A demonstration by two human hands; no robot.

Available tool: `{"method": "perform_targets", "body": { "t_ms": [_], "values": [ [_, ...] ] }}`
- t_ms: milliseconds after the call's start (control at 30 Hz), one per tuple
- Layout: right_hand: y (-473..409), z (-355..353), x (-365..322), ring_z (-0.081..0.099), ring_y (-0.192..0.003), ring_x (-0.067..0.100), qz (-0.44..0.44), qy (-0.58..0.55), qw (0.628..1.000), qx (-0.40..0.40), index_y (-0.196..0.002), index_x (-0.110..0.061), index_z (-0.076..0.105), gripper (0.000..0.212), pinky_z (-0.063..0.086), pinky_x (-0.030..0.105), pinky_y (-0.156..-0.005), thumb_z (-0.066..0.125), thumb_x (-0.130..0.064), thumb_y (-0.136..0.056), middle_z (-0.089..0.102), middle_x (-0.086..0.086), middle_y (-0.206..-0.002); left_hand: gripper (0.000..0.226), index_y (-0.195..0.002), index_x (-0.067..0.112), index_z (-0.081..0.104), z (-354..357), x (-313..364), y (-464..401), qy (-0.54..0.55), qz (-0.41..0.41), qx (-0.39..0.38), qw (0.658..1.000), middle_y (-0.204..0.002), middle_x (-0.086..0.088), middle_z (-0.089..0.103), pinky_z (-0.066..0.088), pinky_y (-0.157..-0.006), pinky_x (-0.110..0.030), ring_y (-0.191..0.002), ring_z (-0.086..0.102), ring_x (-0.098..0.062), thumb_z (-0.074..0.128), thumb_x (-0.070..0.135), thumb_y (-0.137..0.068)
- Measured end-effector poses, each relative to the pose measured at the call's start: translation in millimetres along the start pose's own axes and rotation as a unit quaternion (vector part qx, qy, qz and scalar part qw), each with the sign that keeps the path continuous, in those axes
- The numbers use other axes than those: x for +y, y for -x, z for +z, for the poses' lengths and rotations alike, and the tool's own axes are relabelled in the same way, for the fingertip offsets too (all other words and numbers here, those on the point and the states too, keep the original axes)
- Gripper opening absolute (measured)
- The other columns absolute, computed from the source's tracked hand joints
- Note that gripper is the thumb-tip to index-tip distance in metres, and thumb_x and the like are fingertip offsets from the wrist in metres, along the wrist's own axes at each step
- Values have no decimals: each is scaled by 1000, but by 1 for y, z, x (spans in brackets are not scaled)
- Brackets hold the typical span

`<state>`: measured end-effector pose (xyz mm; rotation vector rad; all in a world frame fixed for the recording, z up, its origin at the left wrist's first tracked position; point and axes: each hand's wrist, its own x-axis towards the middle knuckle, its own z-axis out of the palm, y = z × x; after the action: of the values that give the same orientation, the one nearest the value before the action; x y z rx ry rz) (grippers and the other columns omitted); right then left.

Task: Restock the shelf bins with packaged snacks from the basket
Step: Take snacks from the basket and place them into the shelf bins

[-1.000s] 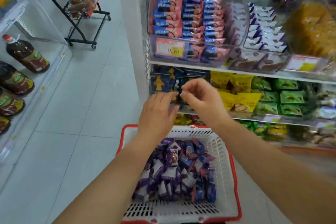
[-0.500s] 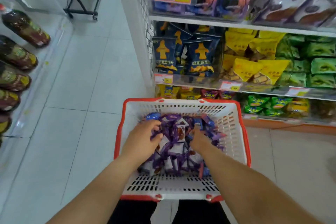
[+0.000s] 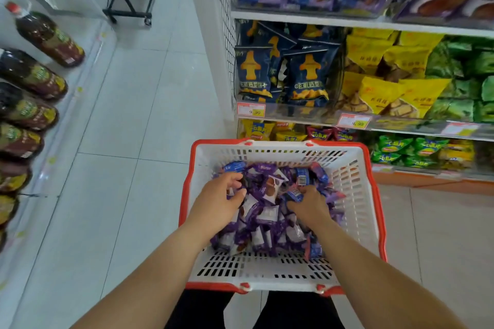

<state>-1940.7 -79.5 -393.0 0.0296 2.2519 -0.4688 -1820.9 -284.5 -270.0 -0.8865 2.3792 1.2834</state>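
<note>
since a second ago both hands have dropped from the shelf front into the white shopping basket with the red rim (image 3: 373, 211), and over the last half second they have shifted only slightly among the wrappers. inside the basket lies a heap of small purple and blue snack packets (image 3: 267, 218), piled toward its middle and far end. the left hand (image 3: 222, 201) rests on the left part of the heap, fingers curled down into the packets, though whether it actually grips one cannot be told. the right hand (image 3: 307, 204) sits on the right part of the heap, its fingers pinching a blue packet (image 3: 295, 193). beyond the basket stand the shelf bins: dark blue snack bags (image 3: 307, 75) straight behind it, yellow bags (image 3: 382, 83) to their right. left of the basket, across the tiled floor (image 3: 128, 120), dark bottles (image 3: 49, 37) lie in a row.
</note>
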Motion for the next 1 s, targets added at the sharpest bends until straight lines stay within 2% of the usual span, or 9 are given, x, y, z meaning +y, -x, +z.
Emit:
{"method": "perform_targets", "body": {
  "t_ms": [100,200,267,367,433,500,667,833,1000],
  "values": [
    [34,-32,-20,60,-75,19,12,-253,966,-53,-128,-8,44,47,51,33,-67,65,-30,-92,57,4,-101,37,-134,25,51,-6,22,-1,34,7,-9,999,-121,12,59,36,-96,-19,-112,51,-2,57,28,-98],
    [73,-63,-42,61,-68,24,31,-532,825,-189,-115,0,59,32,53,32,-64,50,-27,-100,61,15,-88,50,-141,27,43,-11,46,-1,84,12,-49,995,-130,14,51,34,-102,-22,-121,47,-4,63,27,-95],
    [97,-83,-54,63,-68,25,6,-567,770,-292,-104,-4,67,38,52,32,-62,41,-31,-99,65,17,-86,61,-145,30,38,-14,63,1,139,0,-100,985,-133,17,47,36,-103,-24,-122,47,-3,68,28,-92],
    [117,-105,-67,63,-70,25,-41,-567,741,-356,-102,-6,70,43,53,33,-62,40,-37,-93,65,17,-87,43,-132,21,53,-20,92,9,248,0,-141,958,-121,7,63,49,-86,-19,-100,63,-1,68,25,-92],
    [124,-116,-75,65,-76,28,-66,-565,738,-363,-109,-6,69,46,56,35,-68,38,-37,-95,66,19,-94,29,-122,12,60,-24,111,16,324,11,-118,939,-102,0,69,53,-71,-17,-79,67,-1,64,16,-94],
    [129,-126,-82,66,-86,29,-85,-540,764,-342,-118,-7,66,48,56,37,-76,39,-40,-98,67,22,-105,25,-119,11,62,-33,125,20,346,35,-82,934,-100,-2,69,54,-67,-17,-79,68,-1,63,12,-94],
    [149,-168,-103,61,-90,8,-225,-328,913,-88,-132,-31,54,73,44,26,-72,55,-73,-73,66,-8,-114,49,-129,32,48,-69,150,19,153,114,-38,981,-108,4,64,49,-74,-12,-91,64,-5,73,25,-88],
    [169,-205,-126,60,-74,7,-323,-292,898,-69,-121,-32,60,52,49,22,-65,70,-44,-71,68,-9,-106,67,-131,36,37,-88,186,25,66,212,21,975,-119,22,50,47,-83,-18,-96,57,3,79,33,-80],
    [172,-235,-152,64,-64,14,-303,-458,830,-99,-101,-8,58,28,55,23,-59,66,-20,-77,69,6,-84,44,-122,35,44,-101,209,19,187,232,29,954,-115,19,55,54,-89,-25,-97,60,8,71,31,-88]
  ]
}}
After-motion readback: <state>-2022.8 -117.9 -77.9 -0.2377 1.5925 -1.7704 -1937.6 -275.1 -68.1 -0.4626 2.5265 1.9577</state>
